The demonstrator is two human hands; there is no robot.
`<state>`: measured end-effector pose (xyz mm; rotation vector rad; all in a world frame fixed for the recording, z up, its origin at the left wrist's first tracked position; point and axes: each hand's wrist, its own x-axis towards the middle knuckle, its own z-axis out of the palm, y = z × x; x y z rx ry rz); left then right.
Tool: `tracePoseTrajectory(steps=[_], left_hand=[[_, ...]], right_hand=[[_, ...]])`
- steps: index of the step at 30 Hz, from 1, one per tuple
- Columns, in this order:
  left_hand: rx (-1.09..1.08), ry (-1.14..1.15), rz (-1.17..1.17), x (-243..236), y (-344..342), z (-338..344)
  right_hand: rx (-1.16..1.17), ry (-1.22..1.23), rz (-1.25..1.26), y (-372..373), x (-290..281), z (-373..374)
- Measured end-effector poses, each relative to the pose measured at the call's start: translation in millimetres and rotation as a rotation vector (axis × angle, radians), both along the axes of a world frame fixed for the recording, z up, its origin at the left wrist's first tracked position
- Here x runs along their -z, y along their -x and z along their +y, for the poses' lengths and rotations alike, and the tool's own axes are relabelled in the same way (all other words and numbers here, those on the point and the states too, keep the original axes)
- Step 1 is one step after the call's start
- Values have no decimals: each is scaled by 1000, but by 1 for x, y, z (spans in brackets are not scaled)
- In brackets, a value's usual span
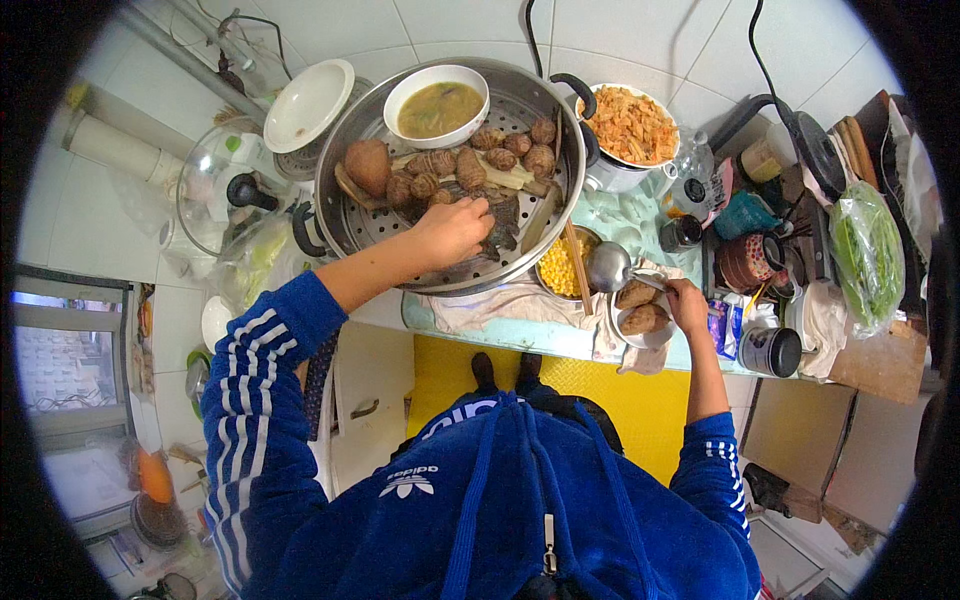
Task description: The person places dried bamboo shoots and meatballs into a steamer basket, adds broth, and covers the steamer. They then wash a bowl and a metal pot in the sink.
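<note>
My left hand point(452, 232) is inside a large perforated steel steamer point(350, 240), fingers curled over a dark, rough item point(500, 235); what they grip, if anything, is hidden. Around it lie small brown taros point(470, 170), a larger reddish-brown lump point(366, 168), pale stalks point(505, 175) and a white bowl of yellowish soup point(436, 108). My right hand point(685, 302) is closed on the handle of a steel ladle point(607, 266), whose head rests by a bowl of corn kernels point(553, 268) with chopsticks point(577, 275). Below the ladle sits a small dish holding two brown pieces point(643, 318).
A pot topped with shredded orange food point(627, 125) stands behind. On the left are a glass lid point(200, 190) and white plates point(300, 100). Jars point(768, 350), bagged green vegetables point(862, 255) and clutter crowd the counter's right.
</note>
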<state>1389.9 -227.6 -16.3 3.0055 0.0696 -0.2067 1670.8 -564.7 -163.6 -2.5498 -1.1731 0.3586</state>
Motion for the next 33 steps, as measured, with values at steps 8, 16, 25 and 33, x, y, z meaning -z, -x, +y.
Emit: tracePoseTrajectory(steps=[8, 16, 25, 33], left_hand=[[-119, 27, -99, 0, -21, 2], [-230, 403, -211, -6, -62, -8], [-386, 219, -28, 8, -97, -5], [-261, 333, -455, -88, -69, -3]], right_hand=[[18, -10, 15, 3, 1, 2], [7, 14, 38, 3, 3, -2], [-10, 4, -28, -12, 12, -4], [20, -47, -2, -28, 24, -12]])
